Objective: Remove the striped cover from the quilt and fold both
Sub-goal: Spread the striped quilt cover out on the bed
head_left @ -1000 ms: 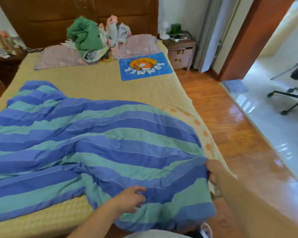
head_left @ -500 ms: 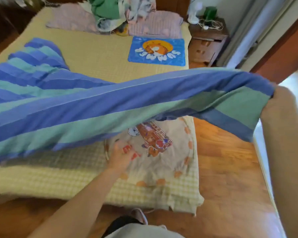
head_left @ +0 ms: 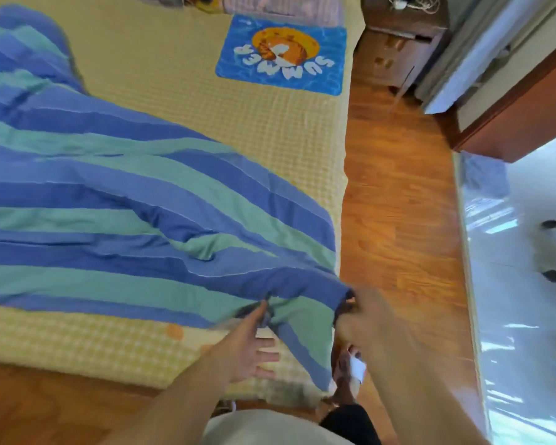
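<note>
The blue and green striped cover [head_left: 135,200] lies spread over the bed, its near right corner hanging over the bed's edge. My right hand [head_left: 363,316] grips that corner at the edge of the bed. My left hand [head_left: 254,342] is under the cover's near hem, fingers spread and straight, the thumb touching the hem. A pale cloth with orange dots [head_left: 177,332] shows under the cover at the near edge. The quilt inside the cover is hidden.
The bed [head_left: 180,91] has a yellow checked sheet. A blue "SUMMER" mat [head_left: 283,56] lies near the head. A wooden nightstand [head_left: 402,49] stands at the right. Wooden floor [head_left: 398,203] runs along the bed; a glossy white floor [head_left: 527,284] lies beyond.
The cover, lifted high half a second ago, has come down flat on the bed. My right hand dropped with the corner to the bed's edge. The printed cloth is covered again.
</note>
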